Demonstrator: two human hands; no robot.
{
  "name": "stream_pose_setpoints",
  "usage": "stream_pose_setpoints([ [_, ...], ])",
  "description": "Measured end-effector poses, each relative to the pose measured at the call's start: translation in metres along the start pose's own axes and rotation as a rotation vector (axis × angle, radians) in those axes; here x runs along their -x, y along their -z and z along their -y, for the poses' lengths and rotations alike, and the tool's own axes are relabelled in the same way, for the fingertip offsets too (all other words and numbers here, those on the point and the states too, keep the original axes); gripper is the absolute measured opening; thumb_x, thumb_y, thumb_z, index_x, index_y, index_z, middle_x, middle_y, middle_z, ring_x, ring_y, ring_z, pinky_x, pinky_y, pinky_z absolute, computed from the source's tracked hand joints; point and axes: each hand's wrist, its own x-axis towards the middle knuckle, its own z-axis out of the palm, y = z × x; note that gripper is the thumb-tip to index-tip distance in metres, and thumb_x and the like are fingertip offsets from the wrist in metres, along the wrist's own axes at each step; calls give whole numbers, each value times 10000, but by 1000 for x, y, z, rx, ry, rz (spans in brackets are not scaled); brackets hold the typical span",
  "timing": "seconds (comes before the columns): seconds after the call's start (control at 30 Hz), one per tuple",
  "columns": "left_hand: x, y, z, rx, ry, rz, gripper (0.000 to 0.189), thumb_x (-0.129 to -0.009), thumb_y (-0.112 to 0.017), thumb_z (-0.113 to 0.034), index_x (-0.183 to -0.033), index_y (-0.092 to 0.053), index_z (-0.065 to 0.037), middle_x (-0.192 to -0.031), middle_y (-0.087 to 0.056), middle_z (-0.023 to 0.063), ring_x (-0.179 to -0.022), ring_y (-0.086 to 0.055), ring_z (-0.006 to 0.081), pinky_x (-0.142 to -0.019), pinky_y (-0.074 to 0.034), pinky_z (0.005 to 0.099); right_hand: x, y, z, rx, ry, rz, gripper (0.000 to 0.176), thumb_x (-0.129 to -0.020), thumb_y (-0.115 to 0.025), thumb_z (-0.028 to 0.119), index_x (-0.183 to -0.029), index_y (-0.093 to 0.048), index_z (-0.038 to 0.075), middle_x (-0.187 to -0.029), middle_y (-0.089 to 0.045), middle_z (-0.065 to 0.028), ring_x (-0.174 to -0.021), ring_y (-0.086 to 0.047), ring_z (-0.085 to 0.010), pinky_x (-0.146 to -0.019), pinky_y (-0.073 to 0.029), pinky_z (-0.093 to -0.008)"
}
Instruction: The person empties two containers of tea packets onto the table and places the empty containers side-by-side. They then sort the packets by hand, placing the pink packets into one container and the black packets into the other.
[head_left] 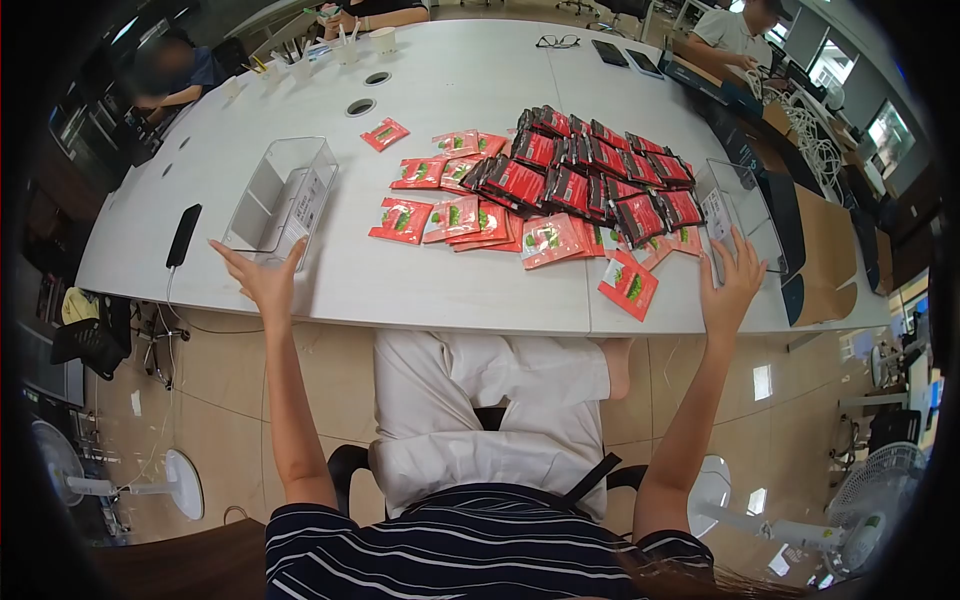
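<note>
My left hand (265,280) is at the near end of a clear plastic box (262,205) with a white label, its thumb and fingers spread around that end. At the right, my right hand (735,283) has its fingers apart against the near side of a second clear box (757,205). Between them lies a heap of small packets: dark red-and-black packets (570,190) piled on top, lighter red packets with a green picture (402,220) around the left and front. One loose red packet (628,284) lies nearest my right hand.
A black phone-like device (184,235) with a cable lies left. Cups (383,41) with sticks, glasses (558,42) and two phones (610,53) are farther back. Open cardboard (828,255) and a white cable bundle (805,140) sit right. Other people sit around the table.
</note>
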Motion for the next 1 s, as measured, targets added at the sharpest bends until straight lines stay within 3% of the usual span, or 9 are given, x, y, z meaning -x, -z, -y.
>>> stream_pose_setpoints([
  [0.07,15,10,-26,10,-140,-139,1207,-668,-836,-382,-1513,-20,-104,-1493,-226,239,-1402,-227,362,-1106,-158,598,0,0,1,-2,-11,-19,255,-842,-659,217,-1085,-662,136,-1374,-497,-33,-1291,-412,-280,-1123,-200,-541],
  [0.17,51,45,-81,496,-293,27,945,-760,-769,-277,-1486,-194,-92,-1497,-285,208,-1388,-283,357,-1090,-265,560,-1,3,4,-46,-52,-32,249,-846,-640,176,-1090,-655,130,-1359,-511,-46,-1262,-441,-279,-1126,-195,-527],
  [0.3,104,90,-126,1383,-451,606,409,-879,-639,-262,-1234,-517,-100,-1253,-512,117,-1208,-485,332,-929,-455,547,0,2,1,-30,-57,-13,236,-846,-637,164,-1077,-656,121,-1341,-523,-49,-1228,-472,-263,-1126,-205,-519],
  [0.37,132,107,-151,1729,-452,776,339,-878,-648,-351,-1117,-578,-122,-1076,-534,70,-1039,-537,294,-841,-500,515,0,2,2,-32,-62,-16,229,-846,-637,160,-1070,-657,116,-1337,-526,-49,-1219,-480,-262,-1126,-206,-515],
  [0.43,150,106,-180,1997,-618,720,412,-931,-577,-403,-1088,-616,-25,-1013,-616,169,-991,-600,354,-876,-505,474,0,2,2,-30,-57,-22,223,-841,-647,161,-1058,-661,114,-1326,-533,-46,-1208,-481,-254,-1125,-221,-507],
  [0.53,177,121,-189,2070,-442,636,317,-868,-648,-435,-877,-695,-121,-1040,-528,41,-999,-519,269,-743,-523,475,-1,3,3,-36,-52,-28,215,-837,-651,157,-1047,-663,112,-1319,-537,-42,-1199,-483,-251,-1124,-228,-503],
  [0.67,175,123,-196,2081,-473,562,362,-880,-619,-448,-764,-727,-123,-1037,-539,27,-1004,-520,249,-720,-527,464,0,4,2,-39,-47,-30,205,-836,-651,148,-1037,-661,109,-1318,-538,-39,-1200,-483,-252,-1123,-230,-503],
  [0.97,173,118,-197,2189,-601,659,317,-905,-601,-404,-1021,-671,-117,-1063,-594,37,-1031,-556,260,-753,-529,482,-1,3,2,-46,-58,-33,185,-851,-629,151,-1027,-667,106,-1317,-540,-43,-1206,-485,-251,-1116,-237,-508],
  [1.0,166,124,-196,2164,-559,884,308,-897,-633,-333,-1144,-639,-150,-1099,-664,71,-1075,-561,232,-880,-508,403,-1,3,2,-46,-59,-33,184,-851,-629,150,-1025,-668,106,-1316,-541,-43,-1205,-487,-251,-1116,-237,-508],
])
